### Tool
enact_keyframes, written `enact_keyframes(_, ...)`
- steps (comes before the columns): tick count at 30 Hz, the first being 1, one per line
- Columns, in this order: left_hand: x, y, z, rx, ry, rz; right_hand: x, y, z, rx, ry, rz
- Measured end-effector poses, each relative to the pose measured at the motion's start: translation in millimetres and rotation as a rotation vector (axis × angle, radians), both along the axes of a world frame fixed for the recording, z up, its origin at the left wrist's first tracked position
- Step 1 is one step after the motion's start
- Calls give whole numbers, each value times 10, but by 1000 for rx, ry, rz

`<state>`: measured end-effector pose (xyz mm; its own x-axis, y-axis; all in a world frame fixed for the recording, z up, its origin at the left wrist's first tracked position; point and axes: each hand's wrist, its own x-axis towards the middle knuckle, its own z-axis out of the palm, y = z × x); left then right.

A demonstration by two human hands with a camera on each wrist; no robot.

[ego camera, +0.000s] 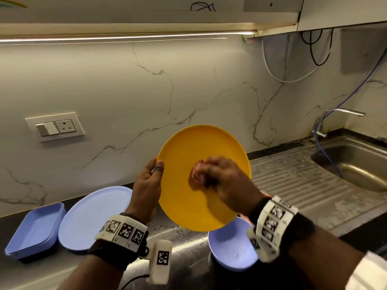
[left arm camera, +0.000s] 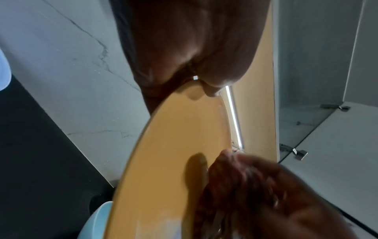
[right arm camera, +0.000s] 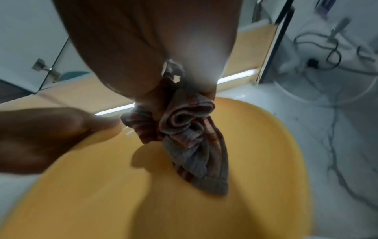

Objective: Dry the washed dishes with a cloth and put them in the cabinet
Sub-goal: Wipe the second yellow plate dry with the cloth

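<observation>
A round yellow plate (ego camera: 188,147) is held up tilted above the counter. My left hand (ego camera: 149,178) grips its left rim, thumb on the front face. My right hand (ego camera: 222,178) clutches a bunched striped cloth (ego camera: 198,172) and presses it against the middle of the plate's face. In the right wrist view the cloth (right arm camera: 190,142) hangs crumpled from my fingers onto the yellow plate (right arm camera: 143,202), with the left hand (right arm camera: 40,137) at the rim. The left wrist view shows the plate (left arm camera: 174,153) edge-on, with the right hand (left arm camera: 255,194) blurred.
On the wet dark counter lie a blue rectangular tray (ego camera: 35,229), a blue plate (ego camera: 90,218) and a blue bowl (ego camera: 230,248) below the yellow plate. A steel sink (ego camera: 354,166) with drainboard and tap (ego camera: 326,122) sits at right. Upper cabinets (ego camera: 272,9) hang overhead, with loose wires.
</observation>
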<state>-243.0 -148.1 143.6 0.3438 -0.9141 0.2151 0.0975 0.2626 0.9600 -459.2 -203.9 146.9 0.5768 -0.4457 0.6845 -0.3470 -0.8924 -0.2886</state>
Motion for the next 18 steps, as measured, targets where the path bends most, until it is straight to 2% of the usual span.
enact_keyframes(4,-125,71,48,-41,-52,19,0,-282,397,-31,108,-315)
enact_keyframes(6,-172,97,74,-48,-34,13,104,-293,407,-56,120,-364)
enact_keyframes(11,-151,145,-13,-60,-11,31,368,-99,-66,-52,159,-269)
enact_keyframes(15,-106,173,-107,-7,46,52,295,97,-547,-133,256,-153)
enact_keyframes(18,-35,130,-132,12,19,97,202,232,-898,-177,269,-25)
